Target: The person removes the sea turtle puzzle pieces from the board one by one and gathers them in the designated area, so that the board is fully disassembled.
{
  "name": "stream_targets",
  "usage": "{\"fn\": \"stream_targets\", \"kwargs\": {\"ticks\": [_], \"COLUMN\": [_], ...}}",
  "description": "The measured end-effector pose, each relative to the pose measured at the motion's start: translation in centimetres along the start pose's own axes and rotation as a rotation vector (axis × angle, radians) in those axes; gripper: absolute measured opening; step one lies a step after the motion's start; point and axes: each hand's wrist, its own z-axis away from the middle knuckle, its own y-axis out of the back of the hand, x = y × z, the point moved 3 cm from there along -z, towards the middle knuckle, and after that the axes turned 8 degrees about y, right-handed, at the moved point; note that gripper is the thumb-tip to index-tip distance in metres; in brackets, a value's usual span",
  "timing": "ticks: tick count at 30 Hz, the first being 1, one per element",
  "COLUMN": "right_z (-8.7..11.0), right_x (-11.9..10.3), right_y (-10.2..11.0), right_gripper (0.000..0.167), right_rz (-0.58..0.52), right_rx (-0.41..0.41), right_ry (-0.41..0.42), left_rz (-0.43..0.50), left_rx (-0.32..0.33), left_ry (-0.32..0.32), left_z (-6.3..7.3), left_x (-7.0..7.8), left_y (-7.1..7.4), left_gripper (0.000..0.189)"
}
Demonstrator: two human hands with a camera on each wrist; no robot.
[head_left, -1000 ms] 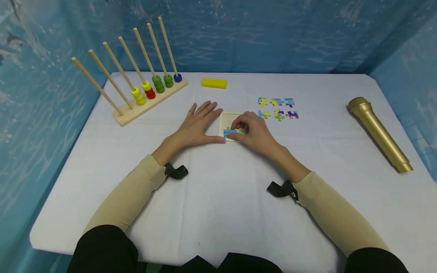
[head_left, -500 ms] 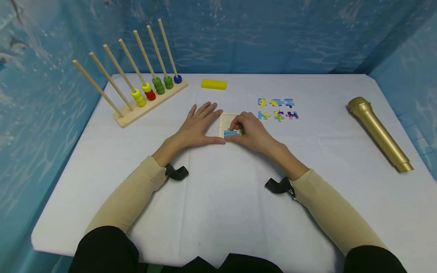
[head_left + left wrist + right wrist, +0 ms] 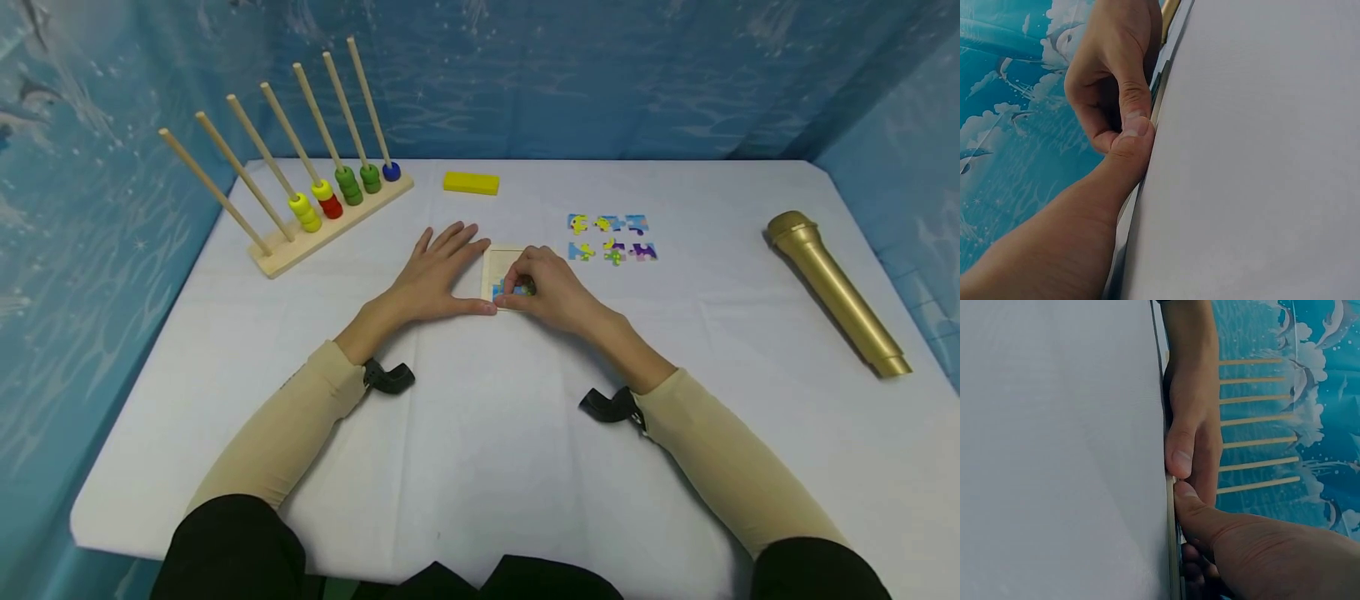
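Note:
A small square wooden puzzle tray lies mid-table, with colourful puzzle pieces along its near side. My left hand rests flat with fingers spread, its fingertips by the tray's far left corner and its thumb at the near left corner. The curled thumb and index finger of my right hand pinch at a puzzle piece in the near left part of the tray, and they hide most of it. Both wrist views look low along the tabletop; there the thumbs of the left hand and right hand nearly meet.
Loose puzzle pieces lie in two rows right of the tray. Behind it is a yellow block. A wooden peg stand with coloured beads stands at the back left. A gold microphone lies on the right.
My right thumb has slid left to the tray's near left corner, and the index finger has come down closer to it. The left hand stays in place.

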Motion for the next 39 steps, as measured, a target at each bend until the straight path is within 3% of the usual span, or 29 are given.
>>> {"fn": "stream_targets", "kwargs": {"ticks": [6, 20, 26, 32, 39], "right_z": [-0.03, -0.93, -0.79, -0.65, -0.49], "right_x": [-0.07, -0.08, 0.08, 0.41, 0.09], "right_y": [-0.12, -0.05, -0.06, -0.1, 0.35], "right_gripper": [0.036, 0.039, 0.032, 0.032, 0.012], "right_rz": [-0.011, -0.046, -0.098, -0.183, -0.227], "right_rx": [0.018, -0.039, 0.0, 0.089, 0.11], "right_ry": [-0.006, -0.051, -0.012, 0.001, 0.01], "left_rz": [0.009, 0.007, 0.01, 0.004, 0.011], "left_rx": [-0.008, -0.013, -0.01, -0.013, -0.011], "left_ry": [0.003, 0.01, 0.005, 0.007, 0.002], "left_z": [0.08, 0.08, -0.04, 0.0, -0.02], "left_x": [-0.01, -0.09, -0.02, 0.02, 0.03], "left_y": [0.06, 0.0, 0.14, 0.22, 0.08], "left_gripper": [0.104, 0.105, 0.104, 0.104, 0.105]}}
